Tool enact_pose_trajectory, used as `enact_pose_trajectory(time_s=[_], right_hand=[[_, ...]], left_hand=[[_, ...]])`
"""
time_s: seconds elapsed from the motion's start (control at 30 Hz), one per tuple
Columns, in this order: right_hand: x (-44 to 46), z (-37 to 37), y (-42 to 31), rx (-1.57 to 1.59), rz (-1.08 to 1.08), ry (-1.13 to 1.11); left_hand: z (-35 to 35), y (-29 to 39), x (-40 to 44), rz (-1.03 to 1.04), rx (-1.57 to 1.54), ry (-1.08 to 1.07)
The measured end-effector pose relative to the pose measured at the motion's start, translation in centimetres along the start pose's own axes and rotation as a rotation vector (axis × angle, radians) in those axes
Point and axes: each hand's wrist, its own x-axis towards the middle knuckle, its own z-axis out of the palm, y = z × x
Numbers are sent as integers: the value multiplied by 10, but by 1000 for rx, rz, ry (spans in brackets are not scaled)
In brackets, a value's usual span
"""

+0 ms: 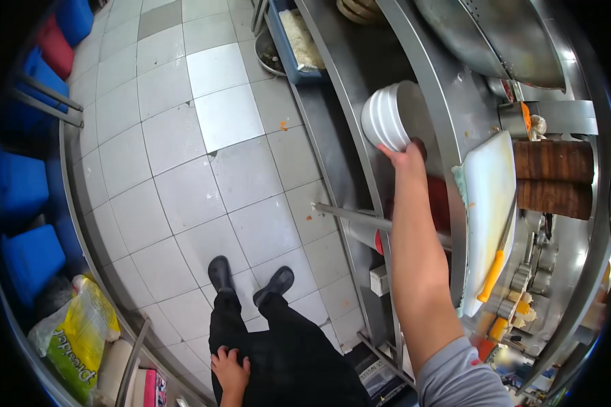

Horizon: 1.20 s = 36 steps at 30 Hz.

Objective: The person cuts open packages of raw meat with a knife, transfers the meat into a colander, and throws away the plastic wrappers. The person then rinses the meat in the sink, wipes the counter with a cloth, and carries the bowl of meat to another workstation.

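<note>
A stack of several white bowls (381, 117) lies tilted on its side over the metal shelf (346, 54) below the counter. My right hand (406, 157) is closed on the near edge of the stack, with the thumb on the outside; its other fingers are mostly hidden. My right arm reaches past the counter edge, beside the white cutting board (489, 183). On that board rests a knife with a yellow handle (491, 275). My left hand (230, 370) lies flat on my thigh, fingers a little apart and holding nothing.
Blue bins (22, 183) and a yellow plastic bag (81, 332) line the left-hand rack. A blue tub (288, 51) sits on the lower shelf. Large metal bowls (495, 34) and dark wooden blocks (553, 180) stand on the counter. A metal bar (353, 216) juts into the aisle.
</note>
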Motion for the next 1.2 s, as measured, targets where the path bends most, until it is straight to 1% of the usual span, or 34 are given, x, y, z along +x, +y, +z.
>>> enact_pose_trajectory(time_s=[0.03,0.1,0.13,0.2,0.33,0.43,0.47,0.5,0.57,0.6,0.63,0.67,0.7,0.73,0.77,0.8,0.83,0.87,0.9,0.93,0.97,1.0,1.03,1.07,1.1,1.13,1.17,1.2], right_hand=[[3,14,-1,7,0,-2],[7,40,-3,-126,-101,-72],[6,54,-7,-122,-103,-73],[10,77,-16,-47,-50,42],[43,102,-20,68,-105,52],[54,119,-19,17,-378,-2],[65,119,-18,132,-365,55],[70,109,-12,127,-369,63],[84,84,-2,34,-386,-219],[80,71,11,18,-353,-157],[74,49,29,45,-354,-299],[43,36,39,114,-202,-365],[21,18,57,195,-168,-454],[-15,5,73,147,-177,-472],[-33,-18,94,71,-106,-478],[-61,-38,114,57,-36,-573],[-98,-42,132,158,148,-246],[-114,-72,161,97,153,-421],[-135,-92,192,108,214,-329],[-163,-112,216,53,282,-344],[-199,-120,239,41,401,-97],[-223,-142,270,-19,503,-155],[-241,-166,296,-198,648,-257],[-280,-157,288,-318,681,-376],[-321,-129,260,-435,737,-327],[-346,-115,226,-464,763,-595],[-360,-110,211,-572,780,-767],[-372,-101,187,-682,774,-893]], left_hand=[[0,1,1,-16,-1,-2],[2,3,3,-33,-20,1],[3,4,3,-51,-46,-1],[6,4,2,-57,-44,11],[-4,17,2,-71,-14,30],[-4,18,3,-71,-15,35],[-5,19,4,-67,-13,30],[-6,21,5,-71,-14,29],[-6,23,6,-69,-21,21],[-5,24,7,-68,-21,27],[-6,24,8,-67,-20,32],[-6,23,8,-62,-20,29],[-4,21,10,-50,-17,22],[-3,19,11,-37,-13,17],[-1,17,12,-26,-8,22],[2,15,14,-27,3,9],[3,13,16,-26,14,0],[2,13,18,-18,9,-18],[1,13,20,-2,18,-2],[-1,13,21,-10,18,-39],[-3,12,25,-17,19,-73],[-3,6,28,5,14,-109],[-3,0,31,30,25,-86],[-4,-6,35,43,13,-135],[-6,-13,39,57,5,-184],[-9,-23,47,88,19,-158],[-14,-33,58,123,-39,-241],[-20,-41,69,159,-94,-327]])
